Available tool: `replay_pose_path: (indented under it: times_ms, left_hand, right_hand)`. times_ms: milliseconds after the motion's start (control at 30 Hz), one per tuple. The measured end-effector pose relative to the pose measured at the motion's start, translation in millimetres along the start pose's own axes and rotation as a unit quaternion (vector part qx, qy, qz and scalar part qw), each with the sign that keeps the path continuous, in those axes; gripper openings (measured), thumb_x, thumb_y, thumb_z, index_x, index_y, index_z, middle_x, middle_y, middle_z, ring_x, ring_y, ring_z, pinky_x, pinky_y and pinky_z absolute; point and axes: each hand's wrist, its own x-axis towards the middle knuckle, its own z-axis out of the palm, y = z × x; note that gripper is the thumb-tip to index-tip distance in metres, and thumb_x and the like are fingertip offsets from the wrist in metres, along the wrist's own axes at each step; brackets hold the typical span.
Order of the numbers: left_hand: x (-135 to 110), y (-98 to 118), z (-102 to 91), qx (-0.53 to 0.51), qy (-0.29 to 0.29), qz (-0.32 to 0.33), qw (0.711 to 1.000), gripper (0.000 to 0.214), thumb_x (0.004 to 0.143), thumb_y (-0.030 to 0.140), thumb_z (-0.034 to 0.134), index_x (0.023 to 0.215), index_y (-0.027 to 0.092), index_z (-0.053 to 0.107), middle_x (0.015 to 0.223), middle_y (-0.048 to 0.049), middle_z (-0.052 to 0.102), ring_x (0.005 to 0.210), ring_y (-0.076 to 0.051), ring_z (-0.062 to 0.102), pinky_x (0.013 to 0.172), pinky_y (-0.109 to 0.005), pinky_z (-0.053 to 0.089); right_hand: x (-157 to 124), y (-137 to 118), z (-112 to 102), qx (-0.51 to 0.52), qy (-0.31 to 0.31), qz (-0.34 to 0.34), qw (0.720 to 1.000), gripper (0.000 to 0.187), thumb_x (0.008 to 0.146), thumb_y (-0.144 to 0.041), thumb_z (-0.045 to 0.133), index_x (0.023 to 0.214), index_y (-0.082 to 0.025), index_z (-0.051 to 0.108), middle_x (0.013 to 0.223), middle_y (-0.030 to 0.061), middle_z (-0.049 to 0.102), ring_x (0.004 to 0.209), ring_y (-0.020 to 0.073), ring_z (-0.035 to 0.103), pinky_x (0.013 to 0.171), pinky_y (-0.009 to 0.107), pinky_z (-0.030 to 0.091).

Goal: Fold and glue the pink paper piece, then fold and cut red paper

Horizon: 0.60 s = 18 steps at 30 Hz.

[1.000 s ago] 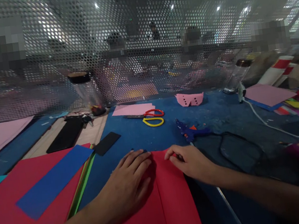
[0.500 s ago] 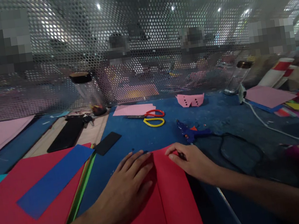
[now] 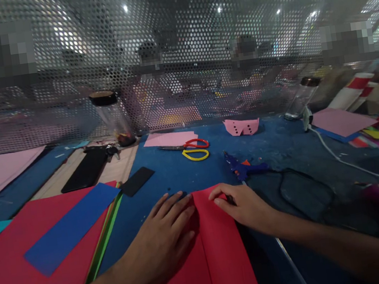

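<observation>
A folded red paper sheet (image 3: 221, 254) lies on the blue table (image 3: 179, 171) right in front of me, with a crease running down its middle. My left hand (image 3: 162, 236) lies flat on the sheet's left half, fingers stretched out and pressing it down. My right hand (image 3: 243, 207) rests on the sheet's far right corner with the fingers curled and the fingertips pressing the paper's edge.
A blue glue gun (image 3: 243, 168) with a black cable lies just beyond my right hand. Red and yellow scissors (image 3: 194, 150), pink paper (image 3: 170, 139), a pink folded piece (image 3: 242, 126), a black phone (image 3: 84, 169), a jar (image 3: 112, 117) and red and blue sheets (image 3: 48, 235) surround the spot. A perforated screen (image 3: 177, 50) stands behind.
Almost nothing has changed. Both hands stay on the red sheet; the right fingertips have shifted very slightly along its top edge.
</observation>
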Motion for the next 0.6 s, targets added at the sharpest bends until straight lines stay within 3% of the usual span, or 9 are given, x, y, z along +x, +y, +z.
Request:
replay_pose_path:
  times_ms: [400, 600]
  left_hand:
    - [1.8, 1.9, -0.5, 0.023, 0.008, 0.008, 1.000, 0.046, 0.098, 0.033, 0.054, 0.143, 0.021, 0.050, 0.155, -0.0065, 0.052, 0.143, -0.028, 0.045, 0.122, -0.052, 0.028]
    - [-0.1, 0.0, 0.1, 0.029, 0.019, 0.012, 0.999, 0.046, 0.098, 0.031, 0.055, 0.143, 0.022, 0.051, 0.154, -0.0047, 0.053, 0.144, -0.027, 0.043, 0.122, -0.050, 0.027]
  right_hand:
    - [-0.7, 3.0, 2.5, -0.011, -0.011, -0.028, 0.999, 0.025, 0.092, -0.015, 0.053, 0.102, -0.026, 0.073, 0.095, -0.0028, 0.077, 0.076, 0.0140, 0.066, 0.069, 0.025, 0.042]
    - [-4.7, -2.8, -4.0, 0.011, -0.020, -0.028, 0.999, 0.023, 0.098, -0.029, 0.055, 0.114, -0.027, 0.071, 0.107, -0.0022, 0.077, 0.077, 0.0142, 0.068, 0.069, 0.024, 0.044]
